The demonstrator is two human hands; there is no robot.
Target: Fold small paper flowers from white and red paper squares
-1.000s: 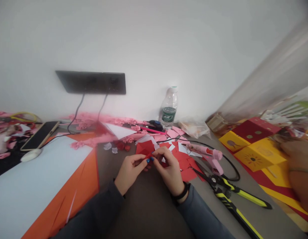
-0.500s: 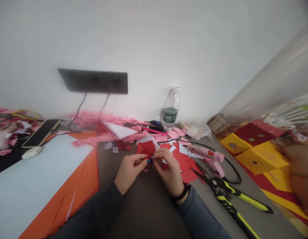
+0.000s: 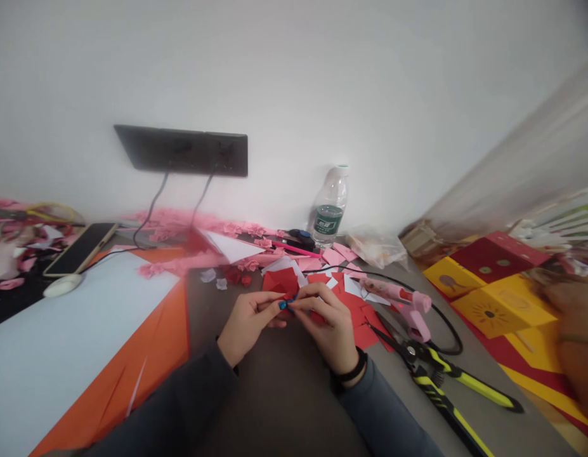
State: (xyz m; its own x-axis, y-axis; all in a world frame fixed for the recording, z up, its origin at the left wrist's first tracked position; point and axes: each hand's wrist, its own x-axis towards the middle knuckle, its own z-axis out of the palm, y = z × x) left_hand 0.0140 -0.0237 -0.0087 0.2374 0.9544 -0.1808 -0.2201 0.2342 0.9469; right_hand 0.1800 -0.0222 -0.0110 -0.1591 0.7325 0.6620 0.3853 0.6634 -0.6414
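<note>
With the small red paper piece [image 3: 289, 296] pinched between the fingers of the left hand [image 3: 243, 324] and right hand [image 3: 330, 327] over the bench [image 3: 287, 393], near left of the red sheets [image 3: 354, 309], light, even pressure should steady it without tearing.

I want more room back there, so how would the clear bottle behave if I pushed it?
The clear bottle may tip if pushed near its cap, being tall and narrow. Its see-through, thin-looking plastic might dent when squeezed. Its weight is uncertain: no water line shows clearly.
</note>
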